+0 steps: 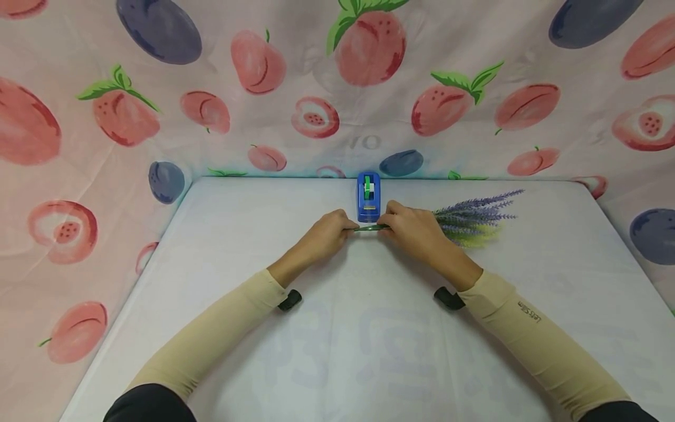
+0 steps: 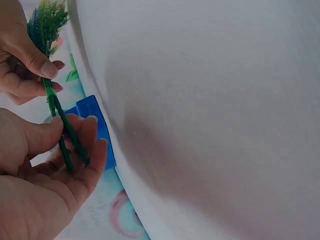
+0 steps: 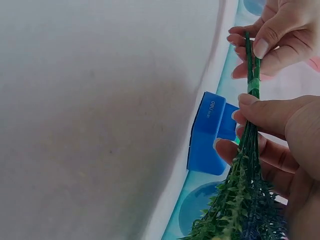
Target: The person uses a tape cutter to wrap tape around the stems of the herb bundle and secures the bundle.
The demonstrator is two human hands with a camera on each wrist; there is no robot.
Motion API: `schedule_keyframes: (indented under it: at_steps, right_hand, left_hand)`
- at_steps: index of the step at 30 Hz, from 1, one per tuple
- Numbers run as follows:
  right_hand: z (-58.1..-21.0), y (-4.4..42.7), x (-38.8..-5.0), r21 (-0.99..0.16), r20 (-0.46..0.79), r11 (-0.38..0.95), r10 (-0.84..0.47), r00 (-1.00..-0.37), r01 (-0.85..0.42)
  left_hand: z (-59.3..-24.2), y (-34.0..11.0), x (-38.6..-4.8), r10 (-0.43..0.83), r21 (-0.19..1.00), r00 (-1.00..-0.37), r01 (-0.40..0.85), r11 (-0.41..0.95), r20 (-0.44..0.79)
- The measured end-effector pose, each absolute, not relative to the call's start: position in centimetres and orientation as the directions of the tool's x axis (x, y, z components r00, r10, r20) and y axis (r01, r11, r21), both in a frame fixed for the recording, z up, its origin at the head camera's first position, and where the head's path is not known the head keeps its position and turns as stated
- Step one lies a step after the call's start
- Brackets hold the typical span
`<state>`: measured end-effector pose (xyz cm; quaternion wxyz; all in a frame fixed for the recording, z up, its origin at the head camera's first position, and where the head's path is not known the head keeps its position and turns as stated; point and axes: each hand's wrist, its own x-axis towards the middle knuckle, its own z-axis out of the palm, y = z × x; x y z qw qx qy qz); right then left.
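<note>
A bunch of artificial lavender (image 1: pixel 477 214), purple and yellow-green at its tips, lies sideways between the two hands. My right hand (image 1: pixel 413 230) pinches its gathered stems between thumb and fingers, just on the flower side of a green tape band (image 3: pixel 253 85). Toward the stem ends, my left hand (image 1: pixel 332 230) holds the two thicker stems (image 2: pixel 73 136), thumb on top and fingers beneath. The band sits around the stems in the gap between the hands. Right behind them stands a blue tape dispenser (image 1: pixel 368 202) with a green core; its near end is close to the stems.
The white-covered table (image 1: pixel 337 340) extends toward me and to both sides. Beyond its far edge hangs a fruit-patterned cloth (image 1: pixel 316 64), also at the left and right. Black wrist devices (image 1: pixel 449 298) stick out below the cuffs.
</note>
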<state>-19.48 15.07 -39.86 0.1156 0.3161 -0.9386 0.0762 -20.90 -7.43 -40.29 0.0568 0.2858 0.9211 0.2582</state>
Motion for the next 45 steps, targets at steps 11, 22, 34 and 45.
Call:
schedule_keyframes:
  at_steps: [11, 22, 34, 45]
  right_hand:
    - [-39.9, 14.9, -19.6, -0.048, 0.273, 0.798, -0.568, -0.776, -0.601]
    - [-39.7, 14.8, -19.7, -0.049, 0.333, 0.784, -0.571, -0.75, -0.619]
    - [-39.4, 14.9, -20.2, -0.06, 0.283, 0.795, -0.567, -0.774, -0.604]
    - [-39.2, 14.8, -20.8, -0.087, 0.233, 0.804, -0.558, -0.797, -0.588]
  left_hand:
    - [-40.5, -7.6, -21.1, 0.54, 0.494, -0.831, 0.527, 0.691, 0.132]
    - [-40.5, -7.5, -21.0, 0.485, 0.575, -0.868, 0.452, 0.682, 0.106]
    - [-40.4, -7.5, -21.2, 0.507, 0.553, -0.856, 0.473, 0.686, 0.103]
    - [-40.4, -7.5, -21.2, 0.504, 0.518, -0.859, 0.473, 0.713, 0.09]
